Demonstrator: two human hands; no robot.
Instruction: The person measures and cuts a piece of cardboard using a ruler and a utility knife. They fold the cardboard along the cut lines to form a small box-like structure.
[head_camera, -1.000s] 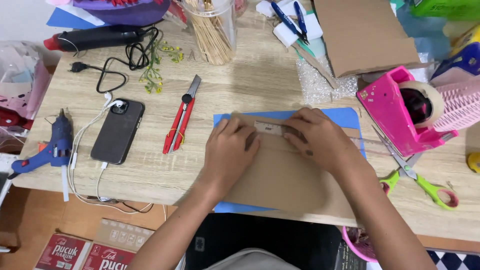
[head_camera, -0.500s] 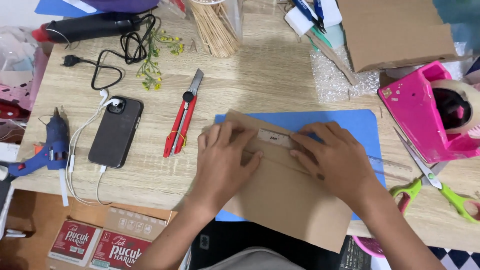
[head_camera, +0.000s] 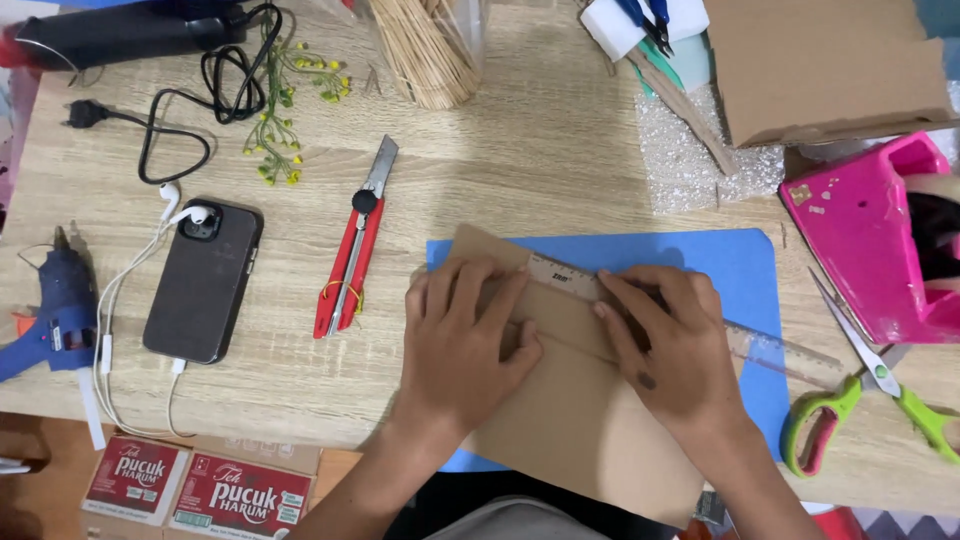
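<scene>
1. Low in the centre of the frame, the left hand (head_camera: 462, 345) lies flat on a sheet of brown cardboard (head_camera: 570, 420), its fingers (head_camera: 470, 290) spread slightly and pressed down rather than closed around anything.
2. Just right of it, the right hand (head_camera: 665, 350) presses palm-down too, fingers (head_camera: 625, 300) splayed across a clear plastic ruler (head_camera: 790, 352) that slants from the centre of the frame down toward the right; both hands pin ruler and cardboard together.
3. A straight line or crease runs across the cardboard between the two hands, along the ruler's edge; whether it is a score, a fold or a pencil mark I cannot tell from this view.
4. As a judgement: the sheet looks whole and lined up, so placing and measuring seem done, and any cutting or folding along that line is not yet done, since neither hand holds a tool.
5. Under the cardboard lies a blue mat (head_camera: 740, 262) on the wooden table (head_camera: 540, 150).
6. Left of the hands rests a red utility knife (head_camera: 355, 250), untouched; further left a dark phone (head_camera: 203, 282) with white earphones, and a blue glue gun (head_camera: 55, 305) at the left edge.
7. Green-handled scissors (head_camera: 860, 395) lie at lower right, near a pink tape dispenser (head_camera: 870, 250); a jar of wooden sticks (head_camera: 425, 50) stands at the top.
</scene>
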